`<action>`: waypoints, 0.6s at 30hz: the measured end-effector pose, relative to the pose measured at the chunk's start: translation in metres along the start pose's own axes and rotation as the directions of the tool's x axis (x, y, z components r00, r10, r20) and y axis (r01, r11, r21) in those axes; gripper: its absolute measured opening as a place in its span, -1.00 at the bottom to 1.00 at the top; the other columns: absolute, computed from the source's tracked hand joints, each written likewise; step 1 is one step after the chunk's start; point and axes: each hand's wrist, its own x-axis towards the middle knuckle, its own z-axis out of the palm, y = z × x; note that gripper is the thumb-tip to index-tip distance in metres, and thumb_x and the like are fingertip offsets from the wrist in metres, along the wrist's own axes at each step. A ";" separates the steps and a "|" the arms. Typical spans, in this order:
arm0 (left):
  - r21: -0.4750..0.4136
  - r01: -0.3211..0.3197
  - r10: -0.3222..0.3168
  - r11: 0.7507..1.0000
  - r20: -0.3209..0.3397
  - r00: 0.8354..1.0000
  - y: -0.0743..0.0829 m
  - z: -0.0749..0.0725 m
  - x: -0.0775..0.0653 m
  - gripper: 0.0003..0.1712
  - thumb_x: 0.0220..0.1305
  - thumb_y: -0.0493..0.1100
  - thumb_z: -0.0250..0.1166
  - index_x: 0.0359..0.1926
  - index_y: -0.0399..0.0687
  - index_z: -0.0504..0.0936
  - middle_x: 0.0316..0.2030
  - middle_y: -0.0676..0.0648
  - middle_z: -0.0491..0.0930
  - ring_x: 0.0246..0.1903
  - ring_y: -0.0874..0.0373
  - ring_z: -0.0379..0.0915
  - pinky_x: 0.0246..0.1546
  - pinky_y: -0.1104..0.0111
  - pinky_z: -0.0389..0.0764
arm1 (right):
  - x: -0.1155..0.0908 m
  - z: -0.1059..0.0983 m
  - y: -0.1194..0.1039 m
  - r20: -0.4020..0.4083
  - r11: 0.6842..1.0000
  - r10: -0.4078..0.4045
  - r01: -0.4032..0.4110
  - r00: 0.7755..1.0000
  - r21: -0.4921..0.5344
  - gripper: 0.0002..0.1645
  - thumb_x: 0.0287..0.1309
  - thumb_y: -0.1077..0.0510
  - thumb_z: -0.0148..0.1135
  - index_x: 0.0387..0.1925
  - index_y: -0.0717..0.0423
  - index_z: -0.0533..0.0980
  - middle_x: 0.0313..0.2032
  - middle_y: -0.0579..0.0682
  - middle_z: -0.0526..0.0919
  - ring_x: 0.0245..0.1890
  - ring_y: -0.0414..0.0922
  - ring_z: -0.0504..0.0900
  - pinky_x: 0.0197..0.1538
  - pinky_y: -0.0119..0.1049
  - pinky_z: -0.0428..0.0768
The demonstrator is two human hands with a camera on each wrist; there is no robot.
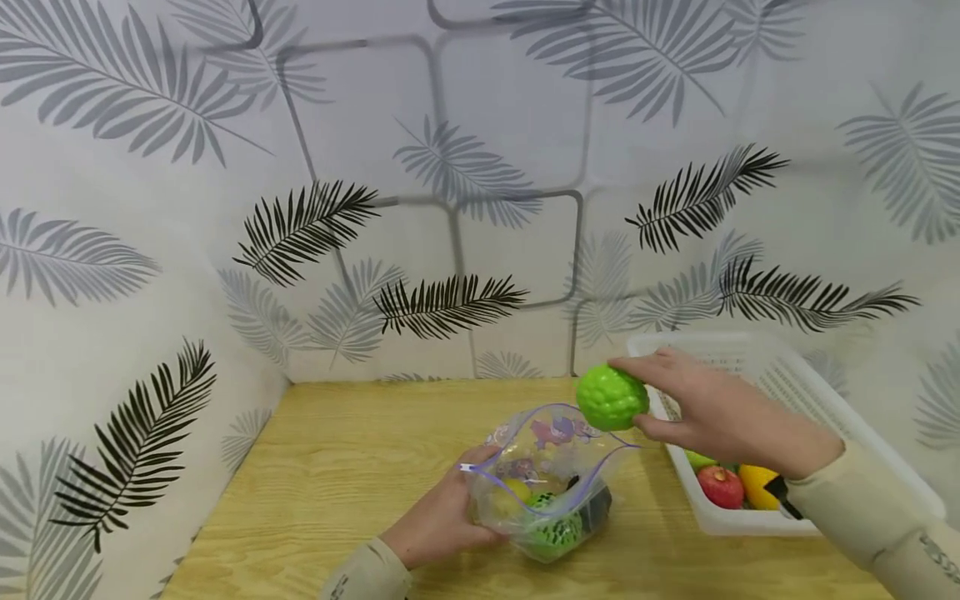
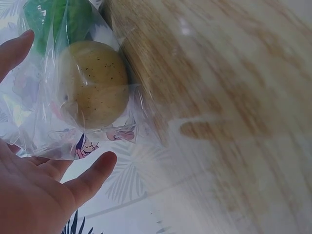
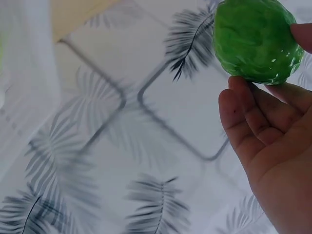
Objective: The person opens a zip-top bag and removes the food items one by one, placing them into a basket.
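Note:
My right hand [image 1: 731, 417] pinches a bumpy green toy fruit [image 1: 611, 398], like a custard apple, between thumb and fingers. It is up in the air, just right of the mouth of a clear zip bag [image 1: 551, 433]. In the right wrist view the green fruit [image 3: 258, 41] looks glossy. My left hand [image 1: 442, 521] holds the bag's left side, thumb in front and fingers partly behind. The bag stands with its purple-edged mouth open. Inside lie a speckled yellow-brown round fruit [image 2: 95, 85], a green patterned piece [image 1: 551, 529] and a dark piece [image 1: 597, 510].
A white plastic basket [image 1: 738, 523] stands at the right of the wooden table [image 1: 330, 467]. A red toy fruit [image 1: 722, 487] and an orange one [image 1: 757, 487] lie in it, partly hidden by my right arm. Behind the table hangs a leaf-patterned cloth [image 1: 510, 250].

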 end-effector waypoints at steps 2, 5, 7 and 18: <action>0.004 -0.004 0.004 1.000 -0.006 1.000 -0.001 0.000 0.000 0.26 -0.20 0.15 0.54 0.46 0.24 -0.04 0.37 0.11 0.06 0.28 0.19 0.00 0.24 0.12 0.29 | -0.003 -0.005 0.013 0.000 0.999 0.027 -0.027 1.000 -0.017 -0.23 0.04 0.05 0.38 0.28 0.12 0.34 0.07 0.01 0.54 -0.01 -0.09 0.41 -0.10 0.01 0.61; 0.005 -0.021 0.021 1.000 -0.016 1.000 -0.002 0.000 0.000 0.25 -0.20 0.14 0.55 0.45 0.24 -0.02 0.37 0.11 0.07 0.26 0.18 0.03 0.23 0.11 0.31 | -0.008 -0.007 0.034 0.019 0.996 0.085 -0.084 0.996 -0.036 -0.23 0.06 0.08 0.37 0.29 0.17 0.32 0.07 0.11 0.52 0.00 0.00 0.42 -0.05 0.11 0.57; 0.006 -0.034 0.034 0.999 -0.021 0.999 -0.002 0.000 0.000 0.25 -0.20 0.13 0.55 0.45 0.26 -0.02 0.36 0.11 0.07 0.26 0.19 0.04 0.22 0.10 0.32 | -0.012 -0.006 0.049 0.040 0.989 0.146 -0.144 0.988 -0.044 -0.23 0.08 0.06 0.35 0.30 0.17 0.32 0.07 0.14 0.52 0.01 0.03 0.42 -0.03 0.14 0.55; 0.012 -0.056 0.056 0.998 -0.013 0.998 -0.001 0.001 0.001 0.23 -0.19 0.16 0.54 0.44 0.25 -0.02 0.37 0.13 0.04 0.27 0.17 0.01 0.23 0.07 0.31 | -0.039 0.014 0.130 0.202 0.929 0.369 -0.365 0.907 -0.058 -0.19 0.15 -0.05 0.28 0.31 0.31 0.26 0.06 0.31 0.53 -0.18 0.03 0.55 -0.11 0.13 0.57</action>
